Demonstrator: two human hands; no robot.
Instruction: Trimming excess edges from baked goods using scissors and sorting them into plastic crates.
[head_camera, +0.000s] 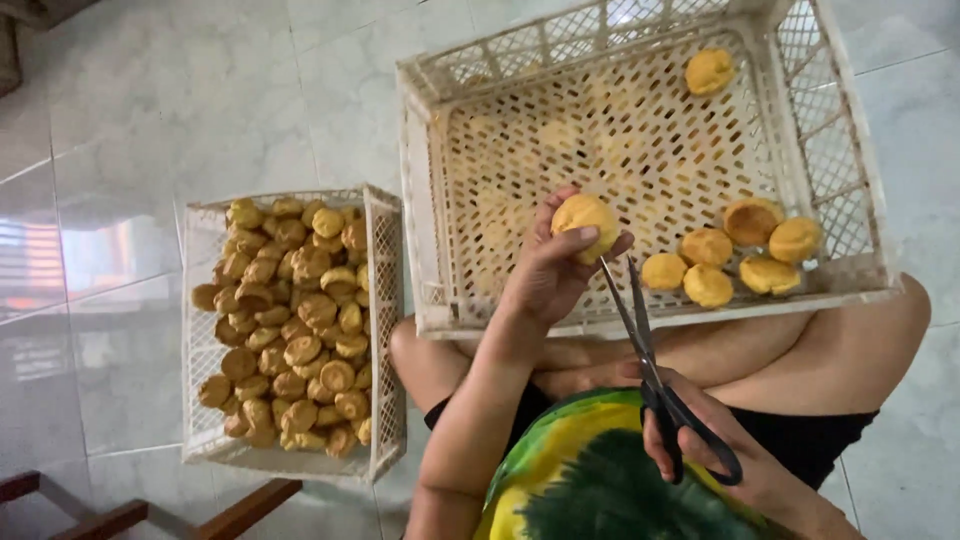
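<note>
Gripping a round yellow pastry (586, 222) at frame centre, the left hand (548, 275) holds it over a large white crate (430, 200), while the right hand (705, 445), lower right, grasps black-handled scissors (650, 365) pointing up at it; a smaller crate (385, 330) of pastries sits left.

Left hand (545, 275) holds a puff (585, 222); right hand (715, 450) holds scissors (645, 350).

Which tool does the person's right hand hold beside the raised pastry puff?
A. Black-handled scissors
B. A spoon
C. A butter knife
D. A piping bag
A: the right hand grips black-handled scissors, blades pointing up at the puff held in the left hand.
</note>
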